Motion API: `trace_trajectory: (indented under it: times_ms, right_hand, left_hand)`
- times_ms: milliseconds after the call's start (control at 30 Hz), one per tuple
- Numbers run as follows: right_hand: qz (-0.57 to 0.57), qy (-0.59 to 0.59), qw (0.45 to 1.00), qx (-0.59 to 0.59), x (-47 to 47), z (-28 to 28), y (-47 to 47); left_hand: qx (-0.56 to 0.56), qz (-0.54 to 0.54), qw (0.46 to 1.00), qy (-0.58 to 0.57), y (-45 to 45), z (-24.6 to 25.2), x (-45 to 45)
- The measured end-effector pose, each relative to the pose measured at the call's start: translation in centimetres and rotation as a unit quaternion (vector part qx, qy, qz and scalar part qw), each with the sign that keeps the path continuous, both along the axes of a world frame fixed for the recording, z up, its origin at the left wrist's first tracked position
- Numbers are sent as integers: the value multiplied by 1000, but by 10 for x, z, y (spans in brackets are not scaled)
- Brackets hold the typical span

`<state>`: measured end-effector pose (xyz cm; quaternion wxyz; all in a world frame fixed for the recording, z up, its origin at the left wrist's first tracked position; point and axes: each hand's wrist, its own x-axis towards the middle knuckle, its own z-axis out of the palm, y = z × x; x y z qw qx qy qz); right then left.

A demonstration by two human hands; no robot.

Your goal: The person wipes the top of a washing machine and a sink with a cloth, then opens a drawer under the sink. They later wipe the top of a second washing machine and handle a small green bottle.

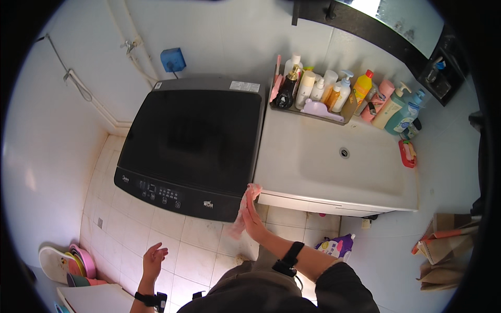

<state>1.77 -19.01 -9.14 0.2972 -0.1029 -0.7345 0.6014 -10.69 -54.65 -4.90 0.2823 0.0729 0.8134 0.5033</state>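
Observation:
My right hand point(253, 223) holds a crumpled pink cloth point(242, 213) against the front right corner of a black top-loading washing machine point(188, 141). The fingers point up along the machine's side, and the cloth's lower end hangs past the corner. The machine's lid is down, and its front edge carries a control panel point(160, 193). Over the tiled floor, away from the machine, my left hand point(154, 258) holds nothing, its fingers loosely bent and apart. Each forearm wears a black strap with a small device.
A white washbasin point(282, 160) adjoins the machine's right side. Behind the bowl, a tray point(323, 116) and the ledge carry several bottles. A red soap dish point(408, 153) sits at the right. Stacked basins point(54, 264) stand lower left; a purple detergent bag point(338, 246) lies below the basin.

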Motion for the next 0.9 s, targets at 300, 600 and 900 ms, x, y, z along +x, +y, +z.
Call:
trace_trajectory:
  times_ms: [300,600,900]
  right_hand:
    - [69,-97,922,-369,32,-31,-51]
    - [63,-171,915,-360,2,-39,-11]
    - [-59,-11,955,-290,-23,-142,-13]
  left_hand:
    - [-22,26,999,-19,4,9,7]
    - [-28,-55,992,113,56,20,-2]
    - [-80,-392,771,495,165,40,-36]
